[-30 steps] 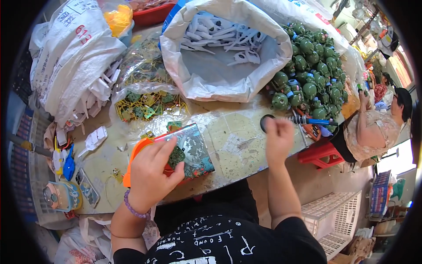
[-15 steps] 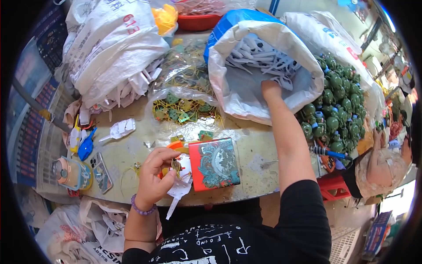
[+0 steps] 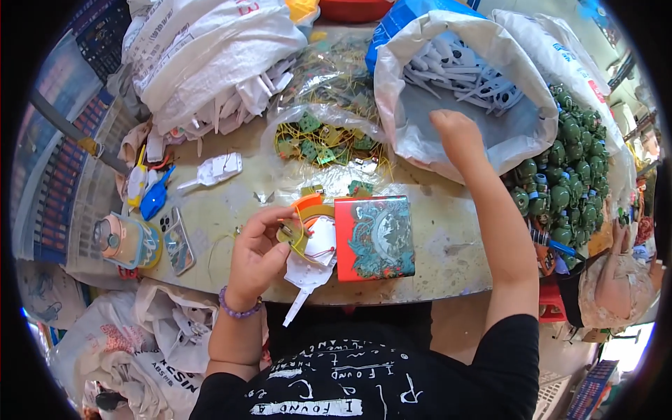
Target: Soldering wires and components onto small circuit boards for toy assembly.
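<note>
My left hand (image 3: 257, 257) pinches a small yellow-green circuit board (image 3: 294, 239) with thin wires, just above a white plastic shell half (image 3: 310, 270) with a narrow stem. Part of an orange-rimmed round piece (image 3: 308, 203) shows behind the fingers. A red box with a dark patterned top (image 3: 378, 238) sits right of the shell. My right hand (image 3: 456, 134) is inside the mouth of a white woven sack (image 3: 413, 150), fingers curled together; what they hold, if anything, is hidden. Long white plastic parts (image 3: 462, 70) lie deeper in the sack, apart from the hand.
Behind the box, a clear bag holds wired green circuit boards (image 3: 325, 143). Dark green plastic pieces (image 3: 567, 175) are heaped at right. At left lie another white shell (image 3: 213, 170), a blue tool (image 3: 155, 196), a phone (image 3: 176, 241) and a drink bottle (image 3: 126, 238).
The whole view has shifted, carrying the table leftover to the right. My right hand has drawn back from the white parts in the sack. The left hand keeps its pinch on the circuit board.
</note>
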Demonstrator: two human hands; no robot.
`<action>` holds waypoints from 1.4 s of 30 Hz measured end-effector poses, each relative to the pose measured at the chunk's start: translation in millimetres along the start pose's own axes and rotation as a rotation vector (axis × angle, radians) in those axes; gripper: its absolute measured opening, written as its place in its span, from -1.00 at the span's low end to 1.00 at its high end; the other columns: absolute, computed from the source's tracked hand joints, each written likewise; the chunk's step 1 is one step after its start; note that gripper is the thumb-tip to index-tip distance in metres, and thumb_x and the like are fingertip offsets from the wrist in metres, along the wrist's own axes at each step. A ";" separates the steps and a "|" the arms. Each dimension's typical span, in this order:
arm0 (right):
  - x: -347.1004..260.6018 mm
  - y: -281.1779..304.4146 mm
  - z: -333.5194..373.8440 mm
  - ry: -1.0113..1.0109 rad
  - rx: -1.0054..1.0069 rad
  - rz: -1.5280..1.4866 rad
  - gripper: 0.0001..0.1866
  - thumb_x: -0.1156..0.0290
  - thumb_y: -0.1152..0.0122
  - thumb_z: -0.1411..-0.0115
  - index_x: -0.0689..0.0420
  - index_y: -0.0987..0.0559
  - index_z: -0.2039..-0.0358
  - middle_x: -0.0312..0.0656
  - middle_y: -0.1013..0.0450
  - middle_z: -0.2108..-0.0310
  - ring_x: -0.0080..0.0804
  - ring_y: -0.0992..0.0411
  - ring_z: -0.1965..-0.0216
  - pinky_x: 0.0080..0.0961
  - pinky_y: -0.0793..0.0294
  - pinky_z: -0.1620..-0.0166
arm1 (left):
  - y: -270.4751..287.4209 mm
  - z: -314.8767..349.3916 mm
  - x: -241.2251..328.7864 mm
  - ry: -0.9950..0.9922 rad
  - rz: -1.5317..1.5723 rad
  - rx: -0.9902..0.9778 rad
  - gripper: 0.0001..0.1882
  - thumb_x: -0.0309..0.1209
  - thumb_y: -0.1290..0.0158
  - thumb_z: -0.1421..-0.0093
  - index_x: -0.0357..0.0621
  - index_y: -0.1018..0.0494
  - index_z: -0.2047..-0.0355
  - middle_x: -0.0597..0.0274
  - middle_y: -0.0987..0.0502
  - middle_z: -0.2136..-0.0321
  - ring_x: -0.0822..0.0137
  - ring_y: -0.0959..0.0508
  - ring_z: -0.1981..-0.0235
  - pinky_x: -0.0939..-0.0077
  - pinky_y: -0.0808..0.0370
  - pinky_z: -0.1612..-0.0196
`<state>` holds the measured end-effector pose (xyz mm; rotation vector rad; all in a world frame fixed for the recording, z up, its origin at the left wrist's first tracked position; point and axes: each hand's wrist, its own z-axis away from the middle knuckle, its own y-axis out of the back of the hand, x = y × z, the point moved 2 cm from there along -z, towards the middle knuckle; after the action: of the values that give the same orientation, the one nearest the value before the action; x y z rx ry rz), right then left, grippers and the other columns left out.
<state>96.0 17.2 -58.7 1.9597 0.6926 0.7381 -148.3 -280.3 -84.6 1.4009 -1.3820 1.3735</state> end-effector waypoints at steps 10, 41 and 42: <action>-154.8 100.1 149.4 0.530 0.472 -0.576 -0.76 0.48 -0.27 0.02 0.17 -0.61 0.28 -0.17 -0.55 0.27 -0.48 -0.49 0.45 -0.67 -0.44 0.49 | -3.1 12.2 -4.1 -0.303 -0.222 0.096 -0.64 -0.71 -0.06 0.04 -0.28 -0.39 0.17 0.08 -0.30 0.06 0.28 -0.43 0.02 0.46 -0.35 -0.04; -176.5 116.5 -4.1 -0.010 -0.639 -1.424 -0.75 0.35 -0.27 -0.09 0.30 -0.60 0.32 -0.21 -0.54 0.52 -0.60 -0.43 0.50 -0.61 -0.43 0.40 | -25.2 23.6 5.1 -0.663 -0.643 0.043 -0.20 -0.68 -0.24 0.09 -0.01 -0.12 -0.13 -0.01 -0.50 0.16 0.16 -0.55 0.17 0.35 -0.50 0.11; -176.8 119.6 2.3 -0.060 -0.626 -1.527 -0.80 0.39 -0.28 -0.09 0.28 -0.60 0.34 -0.24 -0.54 0.50 -0.64 -0.42 0.50 -0.64 -0.41 0.40 | -23.5 24.0 4.4 -0.667 -0.617 0.068 -0.22 -0.66 -0.26 0.09 -0.05 -0.12 -0.11 0.00 -0.49 0.17 0.17 -0.54 0.18 0.36 -0.49 0.11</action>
<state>1.1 -162.4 6.9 0.5038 1.3912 -0.1037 -121.5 -300.6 -80.1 2.2156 -1.1165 0.5686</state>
